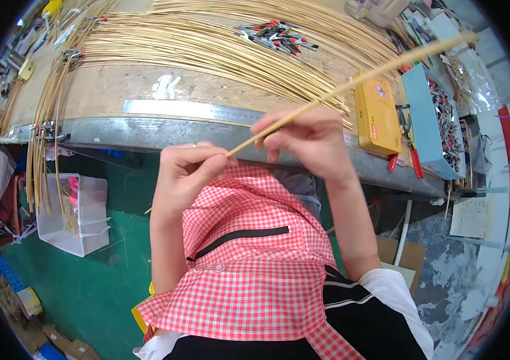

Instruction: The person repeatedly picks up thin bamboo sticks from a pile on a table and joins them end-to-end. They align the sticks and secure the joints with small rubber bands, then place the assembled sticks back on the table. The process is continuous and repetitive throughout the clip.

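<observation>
A long, thin bamboo stick slants up to the right in front of me, over the table's near edge. Its lower end is pinched between the thumb and fingers of my left hand. Higher along the same stick, my right hand closes its thumb and fingers round it. The far end rises past the yellow box and looks blurred. Just beyond my hands, a steel ruler lies along the table edge. White cut-out pieces rest behind the ruler.
Bundles of bamboo sticks cover the wooden table, with a pile of spring clamps on top. At right stand a yellow box, red-handled pliers and a blue box of clamps. A white bin sits below left.
</observation>
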